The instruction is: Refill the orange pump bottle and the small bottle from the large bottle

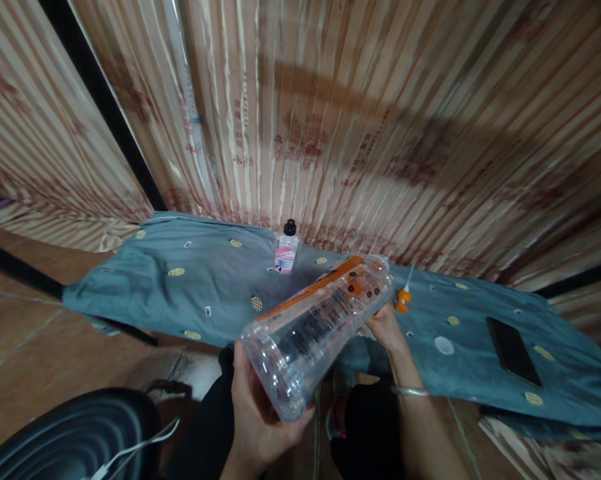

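A: How many bottles are seen?

B: Two are counted. One large clear plastic bottle [316,327] with an orange label is held tilted, its base toward the camera. One small bottle [286,249] with a black cap and a pink label is stood upright on the blue cloth [200,280], beyond the left hand and well apart from it.

A: And the hands?

B: Two are seen. The left hand [258,413] is closed around the base end of the large bottle, the thumb laid along its side. The right hand [386,328] is placed at the neck end, partly hidden behind the bottle; whether it is closed on the bottle cannot be told.

A: So where is the large bottle relative to the hands?

B: It is spanned between them, the base in the left hand, the top rising toward the right hand.

A: What else is counted?

B: One orange nozzle cap [403,300] is seen just beyond the right hand. One white disc [444,345] and one dark phone [513,351] are laid on the cloth to the right of that hand. One bangle [410,391] is worn on the right wrist.
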`<state>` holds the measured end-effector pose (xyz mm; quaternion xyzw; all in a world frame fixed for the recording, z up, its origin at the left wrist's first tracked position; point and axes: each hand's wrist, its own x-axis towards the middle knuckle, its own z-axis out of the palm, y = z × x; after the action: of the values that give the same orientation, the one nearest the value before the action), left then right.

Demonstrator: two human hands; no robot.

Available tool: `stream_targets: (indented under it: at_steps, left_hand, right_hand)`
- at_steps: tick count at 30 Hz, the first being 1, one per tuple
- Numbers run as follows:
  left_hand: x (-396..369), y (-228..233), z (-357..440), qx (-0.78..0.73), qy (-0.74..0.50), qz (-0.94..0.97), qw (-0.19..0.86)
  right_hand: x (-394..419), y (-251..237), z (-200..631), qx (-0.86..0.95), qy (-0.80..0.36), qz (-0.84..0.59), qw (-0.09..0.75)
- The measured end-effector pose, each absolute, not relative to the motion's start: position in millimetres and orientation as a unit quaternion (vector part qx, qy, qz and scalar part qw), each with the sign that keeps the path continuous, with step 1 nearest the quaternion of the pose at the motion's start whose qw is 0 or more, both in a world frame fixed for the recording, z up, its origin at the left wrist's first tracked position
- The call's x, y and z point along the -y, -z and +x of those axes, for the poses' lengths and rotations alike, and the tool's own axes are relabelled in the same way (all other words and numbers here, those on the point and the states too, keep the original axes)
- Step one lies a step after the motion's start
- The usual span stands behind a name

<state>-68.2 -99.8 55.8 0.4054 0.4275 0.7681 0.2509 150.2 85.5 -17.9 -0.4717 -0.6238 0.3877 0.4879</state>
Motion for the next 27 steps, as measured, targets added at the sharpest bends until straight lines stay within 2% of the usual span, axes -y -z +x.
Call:
stream_targets:
  at_steps: [27]
  left_hand:
    - [103.7,-60.2,-68.3,-0.450,-0.753,0.411,0.248]
  right_hand:
    - [-78.3,0.7,141.1,0.634,-0.386,-0.456,0.491]
